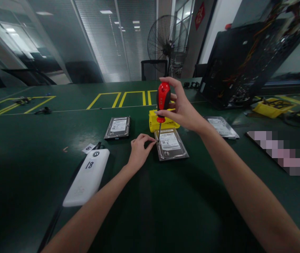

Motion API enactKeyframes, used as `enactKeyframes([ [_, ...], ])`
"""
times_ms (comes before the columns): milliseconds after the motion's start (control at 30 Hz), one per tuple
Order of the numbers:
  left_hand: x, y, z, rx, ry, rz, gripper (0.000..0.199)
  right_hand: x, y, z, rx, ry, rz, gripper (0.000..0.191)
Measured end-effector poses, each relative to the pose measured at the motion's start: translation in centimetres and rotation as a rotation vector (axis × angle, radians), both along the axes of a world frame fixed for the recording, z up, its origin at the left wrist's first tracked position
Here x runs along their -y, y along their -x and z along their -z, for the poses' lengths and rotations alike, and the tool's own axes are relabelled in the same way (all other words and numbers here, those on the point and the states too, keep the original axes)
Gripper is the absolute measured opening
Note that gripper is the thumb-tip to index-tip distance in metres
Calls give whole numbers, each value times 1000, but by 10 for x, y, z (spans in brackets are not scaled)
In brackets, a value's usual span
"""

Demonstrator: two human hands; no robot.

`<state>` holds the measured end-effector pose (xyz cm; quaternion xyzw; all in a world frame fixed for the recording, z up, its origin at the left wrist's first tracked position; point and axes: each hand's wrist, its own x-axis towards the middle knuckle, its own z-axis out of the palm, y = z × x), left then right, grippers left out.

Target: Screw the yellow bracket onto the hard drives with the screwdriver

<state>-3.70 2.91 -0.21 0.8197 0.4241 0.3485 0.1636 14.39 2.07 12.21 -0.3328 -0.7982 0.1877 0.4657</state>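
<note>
A red and black screwdriver (163,100) stands nearly upright in my right hand (180,105), whose fingers are around its handle. Its tip meets the left edge of a hard drive (171,144) lying label up on the green table. My left hand (140,149) is at that same edge, thumb and forefinger pinched together beside the tip; whatever is between them is too small to make out. Directly behind this drive sits a yellow holder (153,121), partly hidden by my right hand and the screwdriver.
Another hard drive (118,127) lies to the left, and a third (222,126) lies beyond my right forearm. A white power bank (88,177) with a cable is at left. Farther right are a yellow tray (269,109), a blurred flat object (281,153) and a black computer case (234,66).
</note>
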Motion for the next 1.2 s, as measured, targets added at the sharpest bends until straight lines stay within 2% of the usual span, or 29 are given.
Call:
enactKeyframes([
  [233, 9, 1, -5, -245, -300, -19, 15, 1, 0, 0, 4, 0, 19, 67],
  [533, 11, 2, -9, -354, -483, 31, 18, 0, -1, 0, 13, 8, 25, 69],
  [1200, 13, 4, -13, -413, -539, 113, 25, 1, 0, 2, 10, 26, 25, 71],
])
